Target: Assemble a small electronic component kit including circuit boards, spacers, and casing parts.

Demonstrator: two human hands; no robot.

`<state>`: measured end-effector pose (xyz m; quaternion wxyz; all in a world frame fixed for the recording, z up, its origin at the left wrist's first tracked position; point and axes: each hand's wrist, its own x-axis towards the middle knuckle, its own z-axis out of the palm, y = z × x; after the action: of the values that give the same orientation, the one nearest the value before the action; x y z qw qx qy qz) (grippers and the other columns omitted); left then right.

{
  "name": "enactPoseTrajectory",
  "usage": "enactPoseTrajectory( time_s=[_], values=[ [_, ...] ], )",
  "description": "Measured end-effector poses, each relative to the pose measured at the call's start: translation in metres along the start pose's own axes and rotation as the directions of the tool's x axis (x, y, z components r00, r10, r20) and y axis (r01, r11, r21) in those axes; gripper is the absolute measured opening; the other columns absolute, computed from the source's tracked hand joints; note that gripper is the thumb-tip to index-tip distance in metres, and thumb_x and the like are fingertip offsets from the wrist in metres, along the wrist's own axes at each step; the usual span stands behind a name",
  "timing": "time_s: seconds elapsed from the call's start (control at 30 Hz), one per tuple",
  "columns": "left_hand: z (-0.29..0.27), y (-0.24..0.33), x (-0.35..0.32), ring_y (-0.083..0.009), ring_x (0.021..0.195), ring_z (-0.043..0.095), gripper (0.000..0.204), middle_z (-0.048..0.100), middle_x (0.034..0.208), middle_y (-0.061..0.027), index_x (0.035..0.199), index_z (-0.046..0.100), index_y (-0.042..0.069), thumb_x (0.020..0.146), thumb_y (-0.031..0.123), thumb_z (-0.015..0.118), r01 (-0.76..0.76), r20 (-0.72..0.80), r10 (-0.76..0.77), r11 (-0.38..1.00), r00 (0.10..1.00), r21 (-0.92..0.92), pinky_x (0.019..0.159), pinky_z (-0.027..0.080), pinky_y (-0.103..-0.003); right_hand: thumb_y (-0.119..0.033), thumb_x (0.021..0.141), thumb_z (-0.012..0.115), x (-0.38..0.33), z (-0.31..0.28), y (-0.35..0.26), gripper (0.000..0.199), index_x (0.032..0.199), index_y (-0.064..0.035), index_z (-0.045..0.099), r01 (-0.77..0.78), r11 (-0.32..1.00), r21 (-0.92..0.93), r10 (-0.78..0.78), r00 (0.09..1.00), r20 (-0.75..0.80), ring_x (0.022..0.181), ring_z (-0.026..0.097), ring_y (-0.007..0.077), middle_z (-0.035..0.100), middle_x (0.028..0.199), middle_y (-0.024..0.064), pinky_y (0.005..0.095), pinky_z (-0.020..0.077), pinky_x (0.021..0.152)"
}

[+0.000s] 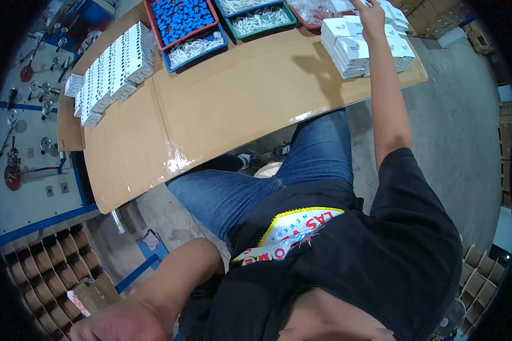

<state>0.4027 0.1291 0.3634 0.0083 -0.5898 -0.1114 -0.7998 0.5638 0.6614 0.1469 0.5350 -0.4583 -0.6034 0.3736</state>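
Observation:
At the far right, my right hand [372, 21] reaches past a stack of small white boxes [347, 48] on the cardboard-topped table [233, 102]. Its fingers, partly cut off by the upper edge, close on a small white box [341, 5] beside the stack. My left hand [119, 324] is low at the near left, away from the table, with the elbow bent. Only its back shows; the fingers are out of sight, so whether it holds anything is unclear.
Trays line the table's far edge: a red one [215, 24] with blue pieces, a blue one [226, 45] and a green one [294, 23] with white pieces. Rows of white boxes [114, 71] stand at left. A divided rack [51, 273] and workbench [40, 187] lie beyond.

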Motion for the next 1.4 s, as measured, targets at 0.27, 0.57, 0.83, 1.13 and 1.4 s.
enactPoseTrajectory(
  time_s=[0.27,0.57,0.83,1.13,1.4],
  values=[
    [0.007,0.025,-0.016,-0.0064,0.05,0.046,0.019,0.068,0.087,0.0022,0.104,0.072,0.003,0.101,0.001,0.053,-0.117,-0.108,0.147,0.964,0.983,0.239,0.067,0.057,-0.025,-0.029,0.079,0.091,-0.012,0.022,0.01,0.071,0.129,0.0101,0.059,0.12,0.989,0.088,-0.12,0.993,-0.006,0.082,0.065,0.018,0.069,0.102,0.0156,0.0302,0.0518,0.071],
    [-0.005,0.026,-0.03,-0.0026,0.052,0.051,0.009,0.056,0.073,0.0073,0.103,0.063,0.009,0.099,0.004,0.057,-0.369,0.048,0.419,0.735,0.907,0.569,0.05,0.041,-0.023,-0.019,0.084,0.087,-0.029,0.054,-0.001,0.063,0.131,0.0105,0.057,0.031,0.962,0.271,-0.064,0.992,0.112,0.077,0.065,0.0166,0.067,0.108,0.0171,0.0267,0.0516,0.057],
    [0.016,-0.019,-0.032,-0.0013,0.058,0.051,0.026,0.068,0.09,0.0024,0.126,0.062,0.007,0.1,0.007,0.059,-0.205,-0.054,0.216,0.965,0.975,0.161,0.049,0.039,-0.022,-0.014,0.089,0.082,-0.048,0.058,0.01,0.045,0.122,0.0085,0.061,-0.006,0.95,0.313,-0.034,0.992,0.125,0.097,0.067,0.0194,0.07,0.108,0.0135,0.0315,0.0527,0.086],
    [-0.029,0.033,-0.078,-0.0125,0.067,0.058,0.028,0.066,0.094,-0.0075,0.121,0.058,0.007,0.097,0.019,0.064,0.205,-0.279,-0.147,0.96,0.949,0.189,0.058,0.046,-0.025,-0.031,0.079,0.093,-0.078,0.068,0.026,0.068,0.127,0.0035,0.06,-0.123,0.932,0.342,0.082,0.988,0.133,0.091,0.066,0.0115,0.071,0.103,0.007,0.027,0.0461,0.075],
    [-0.057,-0.125,-0.262,-0.0205,0.094,0.068,0.029,0.071,0.1,-0.0131,0.113,0.064,-0.002,0.108,0.026,0.054,0.929,-0.137,-0.99,-0.087,-0.04,0.359,0.087,0.055,-0.035,-0.027,0.082,0.09,-0.102,0.046,0.03,0.064,0.126,0.0062,0.058,-0.234,0.918,0.321,0.198,0.97,0.141,0.09,0.065,0.0133,0.07,0.103,0.0093,0.0273,0.0478,0.073]
  ],
)
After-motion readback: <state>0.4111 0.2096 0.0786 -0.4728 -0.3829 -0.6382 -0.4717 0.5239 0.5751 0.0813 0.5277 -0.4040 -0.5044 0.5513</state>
